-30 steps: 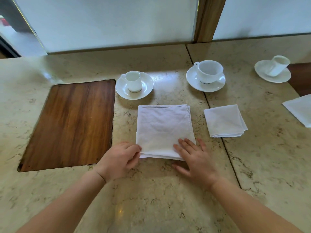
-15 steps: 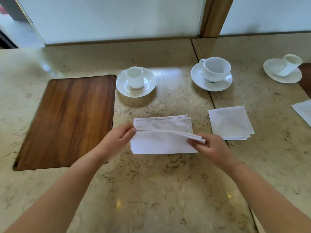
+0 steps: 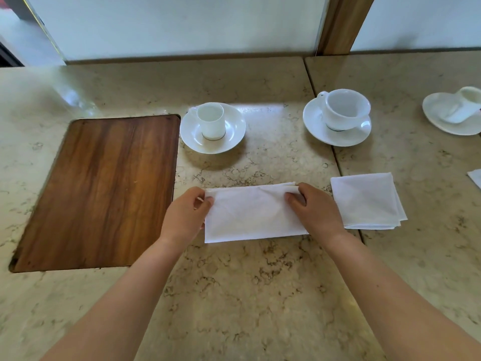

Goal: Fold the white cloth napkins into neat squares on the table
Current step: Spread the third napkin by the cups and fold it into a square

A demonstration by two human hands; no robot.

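Observation:
A white cloth napkin (image 3: 250,214) lies on the marble table (image 3: 234,295) as a wide rectangle, folded in half. My left hand (image 3: 186,217) pinches its far left corner. My right hand (image 3: 313,212) pinches its far right corner, where the layers bunch a little. A second white napkin (image 3: 367,201), folded into a square of several layers, lies just to the right of my right hand. The corner of another white napkin (image 3: 475,177) shows at the right edge.
A wooden inset panel (image 3: 104,191) fills the table's left side. Beyond the napkin stand a small cup on a saucer (image 3: 213,127) and a larger cup on a saucer (image 3: 338,118). A third saucer with a tipped cup (image 3: 454,113) sits far right. A seam (image 3: 335,157) splits the tabletops.
Both hands lifted the near edge of the napkin and carried it over to the far edge, halving the square into a rectangle. They now hold the far corners.

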